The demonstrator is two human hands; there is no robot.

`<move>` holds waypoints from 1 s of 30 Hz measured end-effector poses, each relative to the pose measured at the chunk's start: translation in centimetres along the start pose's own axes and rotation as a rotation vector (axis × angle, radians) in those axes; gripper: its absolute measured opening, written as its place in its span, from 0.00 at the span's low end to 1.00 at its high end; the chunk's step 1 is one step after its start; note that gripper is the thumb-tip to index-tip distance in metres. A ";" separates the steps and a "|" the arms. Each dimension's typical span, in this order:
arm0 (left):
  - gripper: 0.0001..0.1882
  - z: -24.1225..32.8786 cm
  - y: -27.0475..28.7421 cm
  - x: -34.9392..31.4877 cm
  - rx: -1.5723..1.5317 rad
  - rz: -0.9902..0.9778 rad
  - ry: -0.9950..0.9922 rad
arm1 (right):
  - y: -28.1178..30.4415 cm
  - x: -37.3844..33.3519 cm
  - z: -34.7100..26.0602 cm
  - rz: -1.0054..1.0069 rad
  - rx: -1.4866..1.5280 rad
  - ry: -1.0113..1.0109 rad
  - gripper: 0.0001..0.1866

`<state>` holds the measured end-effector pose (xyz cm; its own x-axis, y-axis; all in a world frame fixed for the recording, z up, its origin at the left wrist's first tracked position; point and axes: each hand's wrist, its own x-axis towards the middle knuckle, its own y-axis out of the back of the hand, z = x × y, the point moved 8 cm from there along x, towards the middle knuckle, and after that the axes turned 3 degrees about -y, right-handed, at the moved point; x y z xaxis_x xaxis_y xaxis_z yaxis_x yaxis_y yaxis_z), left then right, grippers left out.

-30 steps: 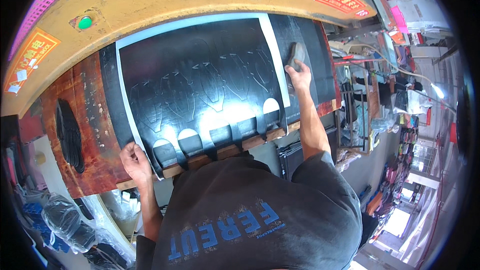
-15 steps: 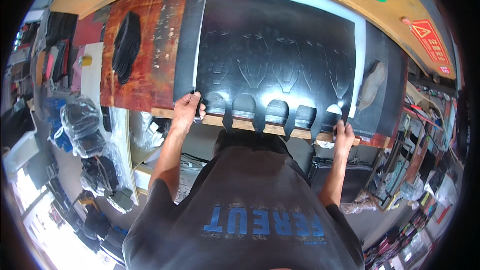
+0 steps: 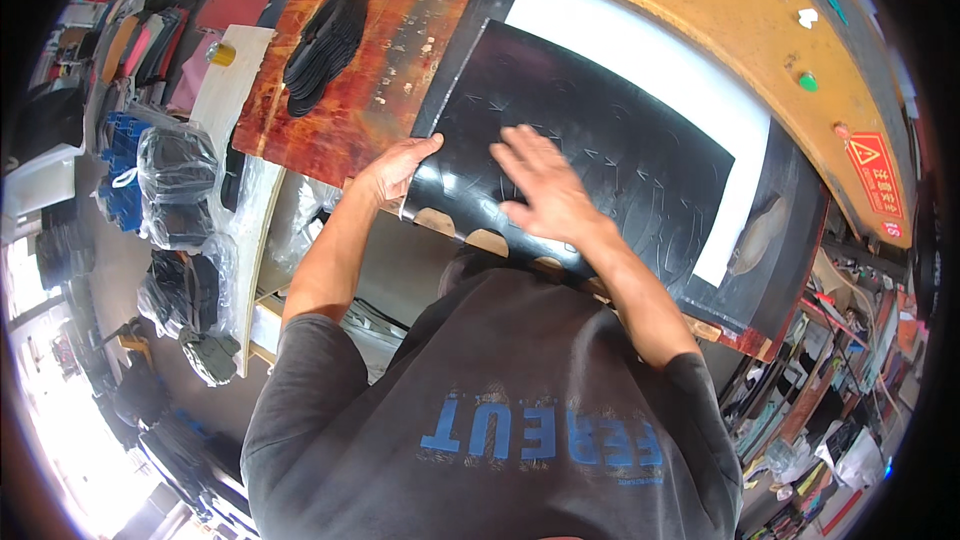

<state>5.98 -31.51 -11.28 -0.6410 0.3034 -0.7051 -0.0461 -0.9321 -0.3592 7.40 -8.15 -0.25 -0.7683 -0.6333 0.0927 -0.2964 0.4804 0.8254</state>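
A glossy black sheet (image 3: 600,130) lies at a slant on the worktable, with faint cut outlines over its surface. Rounded cut-outs run along its near edge. My left hand (image 3: 400,168) holds the sheet's left edge near the close corner, thumb side on top and the other fingers mostly hidden. Over the sheet's middle is my right hand (image 3: 545,190), its fingers spread and nothing held; whether the palm touches the sheet is unclear. A white sheet (image 3: 640,40) shows beneath the black one along the far and right sides.
A stack of black sole-shaped pieces (image 3: 326,50) sits on the reddish-brown board (image 3: 400,30) at left. One greyish sole-shaped piece (image 3: 760,235) lies at right. A yellow machine beam (image 3: 690,25) with a green button (image 3: 808,82) spans the far side. Plastic-wrapped bundles (image 3: 178,170) stand at left.
The black sheet has slid toward me, baring more white sheet behind it. My right hand left the near right corner for the sheet's middle and opened. The whole view has tilted.
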 end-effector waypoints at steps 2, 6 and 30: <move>0.25 -0.2 -0.4 -0.5 -0.030 -0.029 0.045 | -3.7 2.9 -1.3 -0.188 -0.004 0.059 0.51; 0.35 0.3 -1.9 -1.5 0.163 -0.123 0.029 | -5.6 4.1 -1.0 -0.165 -0.016 0.007 0.51; 0.16 5.6 -5.4 -6.4 1.284 0.751 -0.853 | 20.5 -1.0 10.1 0.779 0.487 -0.578 0.17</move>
<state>6.00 -29.51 -1.36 -0.9839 -0.0276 0.1767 0.1675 -0.4883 0.8564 -3.67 8.50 10.97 -0.9560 0.2701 0.1142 0.2930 0.8965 0.3322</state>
